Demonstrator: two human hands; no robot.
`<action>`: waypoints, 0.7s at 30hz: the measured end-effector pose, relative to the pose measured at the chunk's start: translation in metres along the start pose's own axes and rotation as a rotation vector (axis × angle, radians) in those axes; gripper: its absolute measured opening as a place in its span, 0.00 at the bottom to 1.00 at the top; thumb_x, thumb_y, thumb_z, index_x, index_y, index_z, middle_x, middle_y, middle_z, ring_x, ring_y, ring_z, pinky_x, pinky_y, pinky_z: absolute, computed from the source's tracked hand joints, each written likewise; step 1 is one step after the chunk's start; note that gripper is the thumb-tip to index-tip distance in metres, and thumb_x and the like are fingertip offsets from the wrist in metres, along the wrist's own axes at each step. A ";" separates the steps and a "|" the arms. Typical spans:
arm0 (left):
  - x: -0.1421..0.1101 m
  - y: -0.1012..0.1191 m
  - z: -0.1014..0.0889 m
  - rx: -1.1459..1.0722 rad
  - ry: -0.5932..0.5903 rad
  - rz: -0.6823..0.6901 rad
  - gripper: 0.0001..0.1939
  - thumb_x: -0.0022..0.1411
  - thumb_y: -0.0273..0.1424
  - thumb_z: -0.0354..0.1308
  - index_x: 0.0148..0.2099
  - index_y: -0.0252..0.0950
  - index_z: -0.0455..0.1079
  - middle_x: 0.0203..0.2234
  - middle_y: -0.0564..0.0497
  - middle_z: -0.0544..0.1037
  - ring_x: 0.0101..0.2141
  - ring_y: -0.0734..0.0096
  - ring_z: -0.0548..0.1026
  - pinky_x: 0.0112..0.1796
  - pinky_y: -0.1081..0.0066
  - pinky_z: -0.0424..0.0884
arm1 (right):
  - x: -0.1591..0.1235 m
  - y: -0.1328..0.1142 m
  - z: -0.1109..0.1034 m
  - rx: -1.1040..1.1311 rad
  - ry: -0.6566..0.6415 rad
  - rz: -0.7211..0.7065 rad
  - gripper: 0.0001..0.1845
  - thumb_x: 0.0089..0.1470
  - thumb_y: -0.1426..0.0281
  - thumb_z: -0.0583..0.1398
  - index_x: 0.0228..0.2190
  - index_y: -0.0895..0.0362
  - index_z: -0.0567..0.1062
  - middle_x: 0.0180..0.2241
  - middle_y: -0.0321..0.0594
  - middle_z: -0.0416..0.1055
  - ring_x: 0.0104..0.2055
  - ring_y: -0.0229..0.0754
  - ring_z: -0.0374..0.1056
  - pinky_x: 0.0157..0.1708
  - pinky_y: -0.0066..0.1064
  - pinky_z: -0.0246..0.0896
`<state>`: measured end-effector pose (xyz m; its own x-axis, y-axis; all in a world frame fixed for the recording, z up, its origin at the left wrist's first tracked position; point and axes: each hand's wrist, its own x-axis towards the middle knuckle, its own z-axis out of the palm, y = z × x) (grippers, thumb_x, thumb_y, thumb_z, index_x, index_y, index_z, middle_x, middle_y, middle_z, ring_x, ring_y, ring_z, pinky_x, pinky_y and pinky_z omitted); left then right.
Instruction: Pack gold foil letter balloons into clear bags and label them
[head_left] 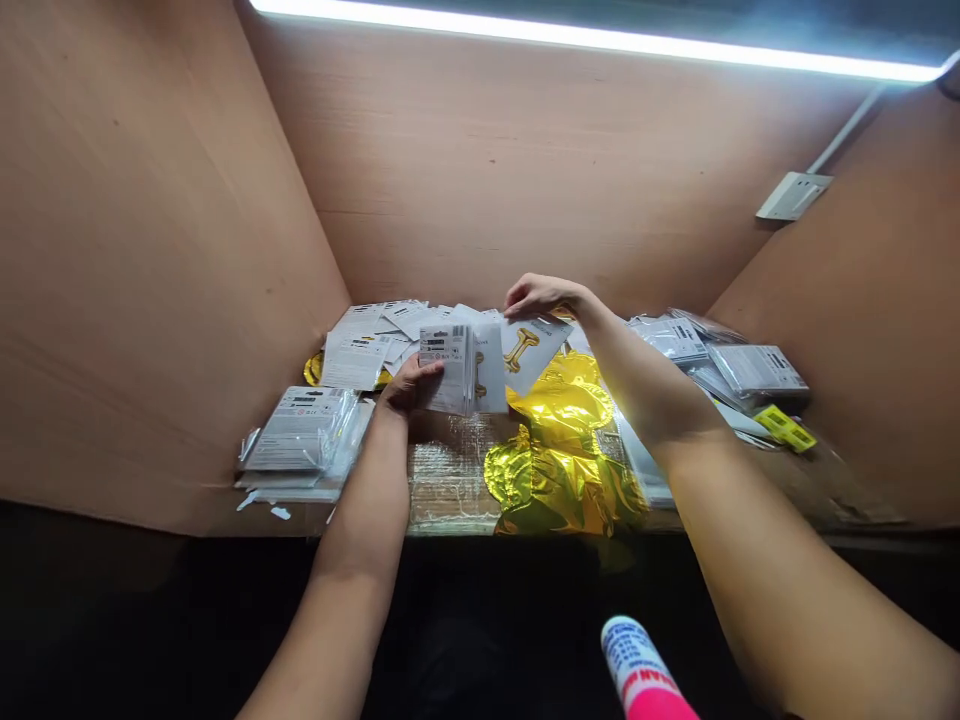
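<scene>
My left hand (409, 385) grips the lower left edge of a clear packet with a white barcode card (450, 370), which has gold foil inside. My right hand (538, 295) lies at the far corner of a tilted clear packet holding a gold foil balloon (534, 350). Whether those fingers pinch the packet is hidden. Loose shiny gold foil balloons (559, 460) lie crumpled below my right forearm. Further white-carded packets (360, 345) are strewn behind my hands.
Stacked packets lie at left (304, 440) and right (757, 370), near yellow tags (784, 428). Bubble wrap (450, 470) covers the bench front. Wooden walls (487, 150) enclose three sides under a strip light (600, 40). A pink-and-white bottle (637, 665) stands in the dark foreground.
</scene>
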<state>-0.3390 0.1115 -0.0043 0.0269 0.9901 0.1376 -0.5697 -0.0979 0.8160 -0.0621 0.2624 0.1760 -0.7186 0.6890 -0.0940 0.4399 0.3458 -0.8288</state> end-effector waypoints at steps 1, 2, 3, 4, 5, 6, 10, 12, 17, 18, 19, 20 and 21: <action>-0.002 -0.001 0.003 0.039 -0.039 -0.048 0.33 0.46 0.32 0.83 0.54 0.32 0.80 0.50 0.32 0.86 0.56 0.34 0.83 0.61 0.44 0.77 | 0.005 -0.008 0.009 -0.026 -0.115 -0.003 0.09 0.48 0.73 0.77 0.28 0.64 0.85 0.24 0.38 0.78 0.25 0.34 0.68 0.25 0.24 0.59; -0.004 -0.001 0.006 0.072 -0.064 -0.092 0.32 0.45 0.32 0.84 0.52 0.31 0.81 0.49 0.31 0.86 0.55 0.32 0.83 0.60 0.43 0.78 | 0.013 -0.016 0.018 -0.042 -0.200 -0.015 0.09 0.49 0.71 0.77 0.28 0.63 0.85 0.24 0.37 0.78 0.24 0.33 0.67 0.25 0.23 0.58; -0.006 -0.001 0.007 0.091 -0.076 -0.125 0.31 0.44 0.31 0.84 0.51 0.30 0.81 0.48 0.31 0.87 0.54 0.32 0.84 0.59 0.43 0.78 | 0.023 -0.021 0.028 -0.043 -0.250 -0.033 0.10 0.50 0.69 0.77 0.29 0.63 0.85 0.23 0.36 0.77 0.23 0.32 0.66 0.24 0.22 0.58; -0.007 -0.001 0.008 0.087 -0.072 -0.135 0.30 0.44 0.30 0.84 0.50 0.30 0.81 0.47 0.31 0.87 0.53 0.32 0.84 0.59 0.44 0.78 | 0.033 -0.025 0.035 -0.022 -0.260 -0.057 0.12 0.53 0.66 0.77 0.31 0.63 0.85 0.23 0.35 0.77 0.23 0.32 0.65 0.24 0.22 0.58; -0.007 0.000 0.008 0.062 -0.052 -0.120 0.30 0.44 0.28 0.83 0.50 0.30 0.81 0.47 0.32 0.87 0.53 0.34 0.85 0.59 0.45 0.79 | 0.043 -0.026 0.040 0.019 -0.228 -0.079 0.15 0.57 0.62 0.75 0.33 0.63 0.85 0.23 0.36 0.77 0.23 0.32 0.66 0.25 0.22 0.60; -0.007 0.001 0.008 0.021 -0.012 -0.083 0.30 0.45 0.28 0.83 0.51 0.31 0.80 0.46 0.33 0.87 0.53 0.36 0.85 0.60 0.46 0.78 | 0.052 -0.024 0.041 0.064 -0.151 -0.093 0.19 0.61 0.58 0.73 0.36 0.63 0.85 0.24 0.38 0.78 0.24 0.34 0.67 0.26 0.23 0.63; 0.002 0.006 0.002 -0.148 0.241 0.074 0.28 0.52 0.30 0.78 0.56 0.35 0.78 0.43 0.43 0.88 0.52 0.46 0.86 0.61 0.49 0.79 | 0.065 0.016 0.024 -0.131 0.340 0.129 0.30 0.70 0.47 0.63 0.40 0.65 0.81 0.32 0.53 0.82 0.31 0.44 0.76 0.37 0.35 0.75; 0.008 0.007 -0.001 -0.138 0.331 0.052 0.29 0.54 0.30 0.77 0.58 0.36 0.77 0.44 0.45 0.88 0.51 0.50 0.86 0.61 0.50 0.80 | 0.059 0.047 0.019 -0.419 0.430 0.347 0.32 0.67 0.47 0.66 0.42 0.68 0.81 0.37 0.61 0.82 0.38 0.51 0.80 0.44 0.41 0.77; 0.016 -0.002 0.000 0.077 0.400 -0.122 0.30 0.43 0.25 0.81 0.51 0.33 0.79 0.41 0.42 0.88 0.48 0.46 0.87 0.57 0.45 0.82 | 0.037 0.097 0.038 -0.780 0.309 0.497 0.35 0.58 0.52 0.73 0.51 0.70 0.82 0.55 0.72 0.78 0.61 0.65 0.75 0.58 0.43 0.70; 0.016 -0.004 0.001 0.136 0.371 -0.152 0.30 0.42 0.26 0.81 0.49 0.32 0.79 0.40 0.42 0.88 0.47 0.45 0.87 0.56 0.44 0.82 | 0.035 0.099 0.041 -0.822 0.277 0.481 0.33 0.58 0.53 0.73 0.52 0.69 0.82 0.56 0.71 0.78 0.61 0.64 0.74 0.57 0.41 0.69; 0.016 -0.006 0.002 0.196 0.343 -0.175 0.29 0.40 0.26 0.81 0.47 0.32 0.80 0.40 0.42 0.88 0.47 0.45 0.87 0.56 0.44 0.82 | 0.034 0.100 0.043 -0.851 0.244 0.458 0.31 0.57 0.55 0.73 0.51 0.68 0.83 0.56 0.69 0.79 0.60 0.62 0.75 0.56 0.39 0.69; 0.015 -0.007 0.003 0.246 0.322 -0.188 0.28 0.39 0.26 0.82 0.46 0.32 0.80 0.40 0.42 0.88 0.47 0.45 0.87 0.57 0.44 0.81 | 0.032 0.100 0.043 -0.874 0.212 0.435 0.29 0.55 0.58 0.74 0.50 0.67 0.84 0.54 0.66 0.80 0.58 0.61 0.76 0.54 0.37 0.69; 0.014 -0.007 0.004 0.276 0.316 -0.193 0.28 0.38 0.26 0.82 0.45 0.32 0.81 0.40 0.41 0.88 0.47 0.44 0.87 0.57 0.43 0.81 | 0.029 0.098 0.042 -0.899 0.184 0.411 0.27 0.53 0.60 0.75 0.48 0.66 0.84 0.52 0.64 0.81 0.56 0.59 0.76 0.52 0.35 0.69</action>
<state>-0.3316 0.1259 -0.0058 -0.1647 0.9708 -0.1746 -0.3377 0.1108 0.9347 -0.0624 0.2899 0.0692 -0.3587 0.9245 -0.1291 0.9330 0.3592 -0.0203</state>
